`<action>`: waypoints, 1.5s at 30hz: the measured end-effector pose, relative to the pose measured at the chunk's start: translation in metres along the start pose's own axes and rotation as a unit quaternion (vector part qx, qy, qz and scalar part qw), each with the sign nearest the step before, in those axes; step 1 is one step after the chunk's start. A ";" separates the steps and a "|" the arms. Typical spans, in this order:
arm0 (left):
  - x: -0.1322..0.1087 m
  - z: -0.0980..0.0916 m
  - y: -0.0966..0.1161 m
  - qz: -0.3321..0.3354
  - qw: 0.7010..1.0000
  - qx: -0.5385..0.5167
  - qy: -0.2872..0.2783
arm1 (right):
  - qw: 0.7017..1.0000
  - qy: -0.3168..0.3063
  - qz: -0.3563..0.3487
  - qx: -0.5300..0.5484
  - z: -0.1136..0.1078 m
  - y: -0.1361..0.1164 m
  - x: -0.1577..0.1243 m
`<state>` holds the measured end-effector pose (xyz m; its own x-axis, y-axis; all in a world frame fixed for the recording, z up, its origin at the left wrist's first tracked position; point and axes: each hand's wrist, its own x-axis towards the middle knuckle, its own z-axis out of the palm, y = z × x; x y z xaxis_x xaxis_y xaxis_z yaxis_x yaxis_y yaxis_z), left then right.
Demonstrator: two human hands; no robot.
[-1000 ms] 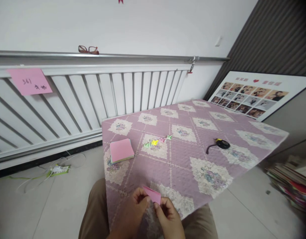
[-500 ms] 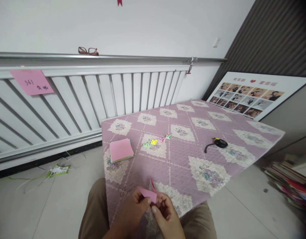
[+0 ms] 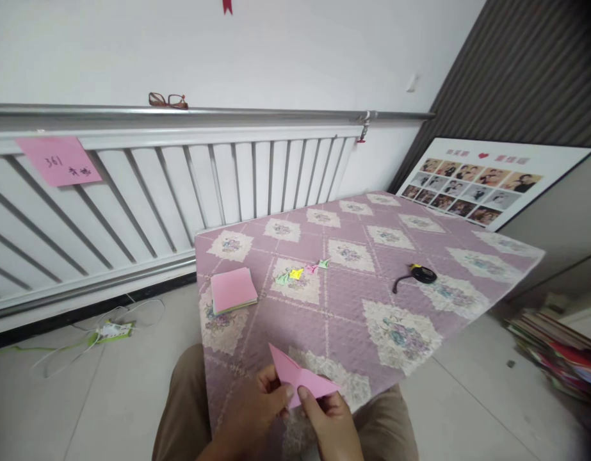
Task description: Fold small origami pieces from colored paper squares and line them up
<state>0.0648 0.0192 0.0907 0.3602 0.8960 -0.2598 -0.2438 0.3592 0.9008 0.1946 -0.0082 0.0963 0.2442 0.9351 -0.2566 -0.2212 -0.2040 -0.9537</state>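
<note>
From here, the left hand (image 3: 262, 398) and right hand (image 3: 331, 419) pinch a folded pink paper (image 3: 302, 379) — well off the paper stack's (image 3: 234, 289) near right corner — thumbs on top, most other fingertips hidden beneath, inner folds unclear.

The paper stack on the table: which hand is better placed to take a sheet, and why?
Probably the left hand: it is nearer the paper stack. Both it and the right hand hold the folded pink paper, though, so it would need freeing first.

White wall (image 3: 295, 51), white radiator (image 3: 262, 173), dark ribbed panelling (image 3: 497, 83) at right, pale tiled floor (image 3: 127, 397)
</note>
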 end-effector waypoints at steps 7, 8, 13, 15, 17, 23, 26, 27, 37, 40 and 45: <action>-0.002 -0.005 0.005 -0.005 0.998 0.056 0.016 | 0.998 -0.035 -0.043 -0.023 -0.005 -0.020 -0.008; -0.002 -0.007 0.008 -0.008 0.998 0.062 0.005 | 0.999 -0.035 -0.035 -0.009 -0.008 -0.025 -0.009; -0.009 -0.009 0.026 -0.012 0.994 0.095 -0.058 | 0.990 -0.098 0.040 0.093 -0.023 -0.056 -0.010; -0.013 -0.008 0.032 -0.010 0.991 0.102 -0.086 | 0.986 -0.135 0.065 0.074 -0.025 -0.062 -0.007; -0.015 -0.008 0.035 -0.006 0.990 0.102 -0.100 | 0.978 -0.181 0.089 0.055 -0.023 -0.061 -0.004; -0.017 -0.011 0.036 0.014 0.994 0.044 -0.095 | 0.959 -0.257 0.105 0.061 -0.010 -0.049 -0.005; -0.017 -0.013 0.035 0.012 0.995 0.012 -0.103 | 0.955 -0.264 0.111 0.078 -0.004 -0.049 -0.010; -0.018 -0.013 0.035 0.008 0.995 0.005 -0.104 | 0.954 -0.266 0.110 0.081 -0.003 -0.050 -0.011; -0.018 -0.009 0.037 -0.020 0.993 -0.059 -0.096 | 0.948 -0.277 0.122 0.097 -0.002 -0.053 -0.012; -0.019 -0.008 0.038 -0.019 0.993 -0.065 -0.095 | 0.945 -0.282 0.122 0.109 0.000 -0.054 -0.013; -0.017 -0.010 0.039 -0.006 0.994 -0.046 -0.102 | 0.965 -0.247 0.082 0.039 0.004 -0.060 -0.015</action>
<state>0.0398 0.0205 0.1266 0.5358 0.8236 -0.1863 -0.3166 0.4005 0.8599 0.2009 -0.0086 0.1583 -0.2762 0.9197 -0.2789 -0.2937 -0.3571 -0.8867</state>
